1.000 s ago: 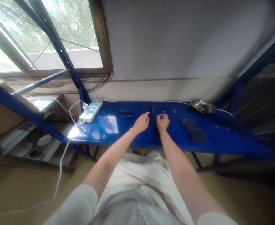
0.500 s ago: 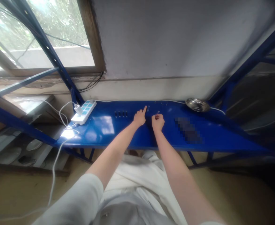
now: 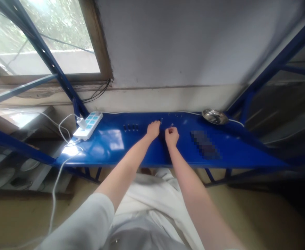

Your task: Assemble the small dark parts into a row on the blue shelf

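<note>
Blue table [image 3: 154, 154]: beneath both hands.
Right hand [image 3: 171, 136]: fingers curled; whether it grips anything, unclear.
Left hand [image 3: 153, 129]: fingers bent; hold likewise unclear.
Dark pieces [image 3: 129, 127]: four, row left of left hand.
Clear piece [image 3: 172, 125]: just beyond right hand.

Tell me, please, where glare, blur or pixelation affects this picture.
In the head view, the window is partly overexposed and glare whitens the blue table on its left; in the head view, the right edge is dark and smeared; also in the head view, pixelation masks a dark patch right of the right hand.
</note>
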The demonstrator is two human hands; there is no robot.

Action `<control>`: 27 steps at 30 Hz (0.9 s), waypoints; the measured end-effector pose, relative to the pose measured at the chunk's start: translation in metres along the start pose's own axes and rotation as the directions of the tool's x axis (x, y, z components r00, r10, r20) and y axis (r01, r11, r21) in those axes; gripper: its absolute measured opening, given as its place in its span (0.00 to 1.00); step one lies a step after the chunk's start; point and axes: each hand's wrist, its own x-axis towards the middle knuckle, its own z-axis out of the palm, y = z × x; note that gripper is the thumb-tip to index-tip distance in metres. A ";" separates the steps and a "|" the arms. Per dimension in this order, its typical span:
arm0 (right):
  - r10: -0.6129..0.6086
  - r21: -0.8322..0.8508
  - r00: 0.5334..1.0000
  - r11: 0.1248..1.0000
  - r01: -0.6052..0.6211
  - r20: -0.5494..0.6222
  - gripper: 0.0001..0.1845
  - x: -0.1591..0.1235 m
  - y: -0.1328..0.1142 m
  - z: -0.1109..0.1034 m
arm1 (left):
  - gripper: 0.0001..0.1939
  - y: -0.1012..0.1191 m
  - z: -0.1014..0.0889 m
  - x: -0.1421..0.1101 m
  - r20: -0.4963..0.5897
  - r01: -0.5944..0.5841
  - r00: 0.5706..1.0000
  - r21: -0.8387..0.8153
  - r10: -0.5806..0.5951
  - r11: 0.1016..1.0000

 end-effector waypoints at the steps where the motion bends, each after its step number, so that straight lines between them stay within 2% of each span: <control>1: 0.000 -0.002 1.000 1.000 0.000 0.000 0.07 0.000 0.001 0.000 | 0.16 0.001 -0.001 0.001 0.000 0.000 1.000 0.016 0.000 1.000; 5: -0.008 -0.011 1.000 1.000 0.008 0.003 0.08 0.001 0.002 0.001 | 0.16 0.001 -0.004 0.006 0.020 0.017 1.000 0.040 -0.018 0.999; 9: -0.024 -0.027 1.000 0.999 0.024 0.004 0.08 0.001 0.003 0.001 | 0.12 -0.005 -0.005 0.008 0.012 0.056 0.998 -0.019 -0.056 0.998; 14: -0.050 -0.091 0.998 0.994 0.053 0.033 0.07 0.002 0.006 0.003 | 0.05 -0.009 -0.009 0.001 -0.123 0.148 0.973 -0.312 -0.194 0.938; 19: -0.178 -0.229 0.978 0.953 0.198 0.107 0.06 0.003 0.008 0.006 | 0.04 -0.006 -0.020 -0.011 -0.143 0.079 0.973 -0.534 -0.182 0.842; 22: -0.252 -0.288 0.954 0.913 0.291 0.163 0.04 0.001 0.007 0.007 | 0.04 -0.005 -0.028 -0.018 -0.126 0.059 0.980 -0.565 -0.157 0.823; 27: -0.317 -0.355 0.926 0.858 0.372 0.204 0.04 -0.001 0.006 0.008 | 0.05 -0.006 -0.036 -0.025 -0.110 0.076 0.980 -0.558 -0.164 0.826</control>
